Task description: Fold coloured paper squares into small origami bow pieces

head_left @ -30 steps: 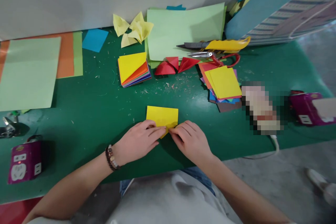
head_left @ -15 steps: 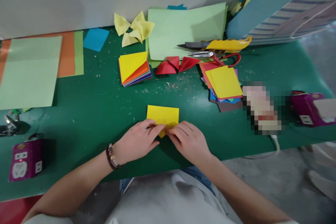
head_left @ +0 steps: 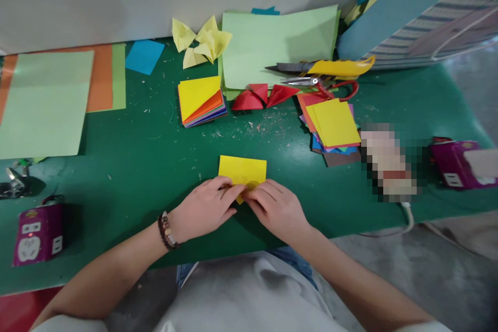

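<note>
A yellow sheet of paper [head_left: 243, 168] lies on the green table near its front edge, its lower part folded to a point that shows between my hands. My left hand [head_left: 208, 205], with a beaded bracelet at the wrist, grips the paper's lower left part with thumb and fingers. From the other side my right hand [head_left: 277, 208] pinches the lower right part. Both sets of fingertips nearly meet at the fold and hide most of it. Beyond the paper sit a stack of coloured squares [head_left: 200, 96] and some red folded paper pieces [head_left: 249, 98].
Scissors [head_left: 338, 88] and a yellow-handled cutter [head_left: 342, 66] lie at the back right, by a pile of coloured paper [head_left: 334, 122]. A pixelated phone-like object [head_left: 389, 163] has a cable. Purple boxes with sockets [head_left: 39, 233] stand at both sides. Large sheets [head_left: 42, 109] lie left.
The whole view has shifted very slightly. My hands stay on the yellow paper, and the right fingertips look slightly shifted at the fold.
</note>
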`<state>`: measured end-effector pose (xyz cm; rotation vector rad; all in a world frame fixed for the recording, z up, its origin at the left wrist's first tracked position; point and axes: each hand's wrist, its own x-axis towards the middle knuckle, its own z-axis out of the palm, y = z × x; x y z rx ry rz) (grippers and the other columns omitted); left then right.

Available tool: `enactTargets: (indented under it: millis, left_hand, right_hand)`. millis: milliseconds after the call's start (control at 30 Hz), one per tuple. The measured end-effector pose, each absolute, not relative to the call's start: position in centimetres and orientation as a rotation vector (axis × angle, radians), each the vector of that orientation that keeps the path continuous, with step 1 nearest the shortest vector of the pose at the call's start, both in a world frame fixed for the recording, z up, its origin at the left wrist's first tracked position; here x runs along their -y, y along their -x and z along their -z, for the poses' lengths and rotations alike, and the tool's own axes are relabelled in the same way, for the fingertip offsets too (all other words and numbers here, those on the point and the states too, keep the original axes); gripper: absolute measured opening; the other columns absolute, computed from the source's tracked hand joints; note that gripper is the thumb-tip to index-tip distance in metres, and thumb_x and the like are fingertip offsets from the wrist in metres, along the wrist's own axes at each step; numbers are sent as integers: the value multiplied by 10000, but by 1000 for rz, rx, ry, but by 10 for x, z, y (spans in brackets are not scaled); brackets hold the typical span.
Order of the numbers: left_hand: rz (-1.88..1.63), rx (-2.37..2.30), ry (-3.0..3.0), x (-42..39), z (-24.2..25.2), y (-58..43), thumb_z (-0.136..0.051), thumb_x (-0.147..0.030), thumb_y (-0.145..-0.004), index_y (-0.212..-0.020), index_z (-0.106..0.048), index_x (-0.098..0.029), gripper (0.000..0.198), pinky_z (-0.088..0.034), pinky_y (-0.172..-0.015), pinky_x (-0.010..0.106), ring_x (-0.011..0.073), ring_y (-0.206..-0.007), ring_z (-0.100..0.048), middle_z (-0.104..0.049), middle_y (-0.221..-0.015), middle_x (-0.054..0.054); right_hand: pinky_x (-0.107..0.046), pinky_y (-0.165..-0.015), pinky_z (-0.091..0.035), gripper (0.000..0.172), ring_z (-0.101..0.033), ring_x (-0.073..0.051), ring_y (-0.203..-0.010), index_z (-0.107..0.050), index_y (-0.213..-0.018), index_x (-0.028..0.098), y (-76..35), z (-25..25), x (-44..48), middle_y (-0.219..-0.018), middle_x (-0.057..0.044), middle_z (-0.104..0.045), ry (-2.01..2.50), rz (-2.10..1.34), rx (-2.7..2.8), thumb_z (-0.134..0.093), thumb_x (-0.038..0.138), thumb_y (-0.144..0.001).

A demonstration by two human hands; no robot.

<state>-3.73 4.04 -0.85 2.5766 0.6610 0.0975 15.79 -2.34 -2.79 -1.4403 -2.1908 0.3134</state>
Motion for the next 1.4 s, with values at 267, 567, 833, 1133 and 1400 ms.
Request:
enactTargets:
  millis: [267, 567, 833, 1133, 1400]
  left_hand:
    - [-75, -604, -2631, -42, 9, 38, -573, -253, -907, -1323, -461, -174, 438, -446, -966, 335, 205, -1119, -513, -620, -1198, 71]
    - [-175, -435, -2746, -45, 14, 39, -527, -212, -935, -1090, -660, -209, 204, -434, -999, 334, 181, -1117, -511, -603, -1293, -8]
    - [-201, -418, -2781, -45, 12, 38, -549, -220, -925, -1090, -665, -203, 203, -445, -986, 331, 174, -1081, -527, -621, -1251, 10]
    - [-182, -444, -2775, -44, 14, 38, -527, -247, -941, -1132, -653, -218, 231, -428, -989, 323, 171, -1100, -512, -611, -1277, -12]
    - [-197, -449, -2782, -44, 14, 38, -531, -258, -940, -1095, -677, -216, 217, -422, -991, 320, 189, -1092, -500, -612, -1274, -48]
  right_hand:
    - [-273, -621, -468, 130, -582, -137, -657, -620, -796, 194, -161, 32, 38, -705, -19, -661, 1426, -304, 2095, -546, 150, -894]
    - [-276, -588, -429, 184, -566, -128, -616, -630, -772, 176, -170, 32, 26, -645, -12, -612, 1392, -16, 2338, -513, 142, -910]
    - [-275, -574, -384, 252, -517, -128, -594, -571, -650, 181, -174, 31, 18, -601, -2, -557, 1418, 20, 2358, -509, 113, -886]
    - [-274, -555, -369, 265, -508, -125, -585, -557, -637, 187, -194, 28, 9, -610, -3, -553, 1463, 108, 2412, -489, 84, -871]
    - [-257, -587, -409, 213, -562, -123, -618, -586, -697, 184, -188, 28, 14, -638, -7, -603, 1420, 29, 2342, -523, 105, -884]
